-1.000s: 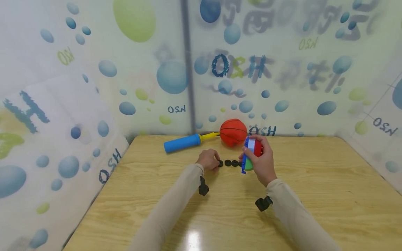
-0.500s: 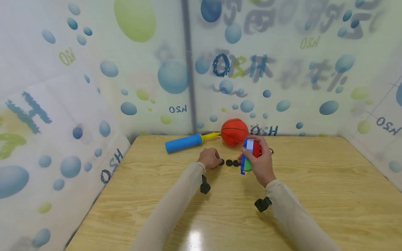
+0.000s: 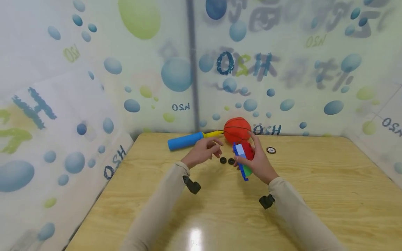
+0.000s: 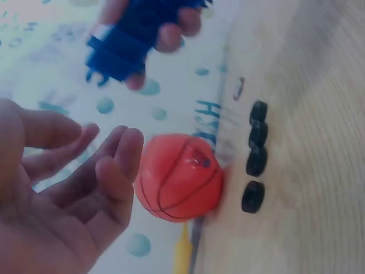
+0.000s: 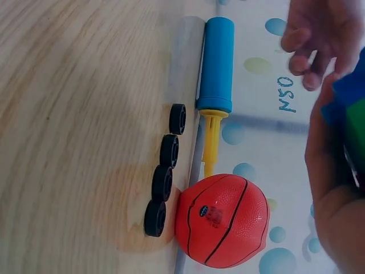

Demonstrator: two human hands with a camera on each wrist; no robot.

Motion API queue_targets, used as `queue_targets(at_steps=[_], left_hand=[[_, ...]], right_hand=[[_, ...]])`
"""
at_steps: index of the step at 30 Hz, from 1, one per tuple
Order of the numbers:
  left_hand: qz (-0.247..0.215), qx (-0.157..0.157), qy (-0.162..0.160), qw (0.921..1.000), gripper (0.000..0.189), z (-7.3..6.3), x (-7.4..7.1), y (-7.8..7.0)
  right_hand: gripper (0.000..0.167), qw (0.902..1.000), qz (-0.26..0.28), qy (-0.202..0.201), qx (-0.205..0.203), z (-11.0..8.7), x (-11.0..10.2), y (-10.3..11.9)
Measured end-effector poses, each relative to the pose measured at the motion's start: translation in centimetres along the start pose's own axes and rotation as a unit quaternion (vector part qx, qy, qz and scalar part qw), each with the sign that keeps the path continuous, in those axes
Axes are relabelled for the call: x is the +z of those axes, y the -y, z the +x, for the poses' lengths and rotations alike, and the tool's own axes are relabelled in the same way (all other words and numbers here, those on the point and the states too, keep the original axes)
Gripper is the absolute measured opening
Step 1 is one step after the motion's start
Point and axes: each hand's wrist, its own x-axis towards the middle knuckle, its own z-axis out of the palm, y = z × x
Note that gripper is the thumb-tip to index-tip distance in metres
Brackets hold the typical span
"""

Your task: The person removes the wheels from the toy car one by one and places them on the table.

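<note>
My right hand (image 3: 263,165) grips a building-block toy (image 3: 241,151) with a blue base and white, red and green blocks. It is held above the table, blue side facing left. The left wrist view shows the blue base (image 4: 122,51) with small clips at its end, fingers wrapped around it. My left hand (image 3: 202,151) hovers to the left with nothing in it, fingers loosely bent. Below and between both hands, several small black toy wheels (image 5: 169,151) stand in a row on the table; in the head view the right hand and toy hide part of the row.
Behind the hands, a red toy basketball (image 3: 237,129) sits near the back wall. A blue hand pump (image 3: 185,141) with a yellow nozzle lies left of it, the nozzle pointing at the ball. A round black-and-white disc (image 3: 271,150) lies right of the right hand.
My left hand has lifted off the leftmost wheel and drawn back left, its fingers loosened. The right hand has shifted slightly left and down with the toy, bringing the round disc into full view.
</note>
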Motion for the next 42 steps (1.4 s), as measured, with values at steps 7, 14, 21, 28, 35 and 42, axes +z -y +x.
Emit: queue_targets(at_steps=[7,14,21,28,35,42], left_hand=[[0.054,0.092,0.053,0.9929,0.041,-1.9,-0.2,-2.2],[0.077,0.124,0.068,0.9869,0.037,-3.3,-0.1,-1.3],[0.049,0.114,0.026,0.9919,0.039,-4.9,-0.3,1.0],[0.06,0.09,0.031,0.9937,0.03,-6.0,0.4,2.9],[0.089,0.071,0.037,0.9929,0.041,-6.7,0.2,2.9],[0.092,0.052,0.034,0.9939,0.038,-7.1,0.3,3.2]], right_hand=[[0.097,0.9886,-0.098,0.103,-0.049,0.7,0.2,0.6],[0.096,0.9718,-0.146,0.175,-0.061,0.8,0.9,0.9],[0.061,0.9696,-0.13,0.188,-0.088,0.3,0.7,-0.5],[0.044,0.9646,-0.17,0.169,-0.11,-0.2,0.8,-1.8],[0.057,0.9518,-0.214,0.207,-0.073,-0.5,1.7,-2.2],[0.048,0.9352,-0.271,0.21,-0.087,-0.6,2.1,-1.9]])
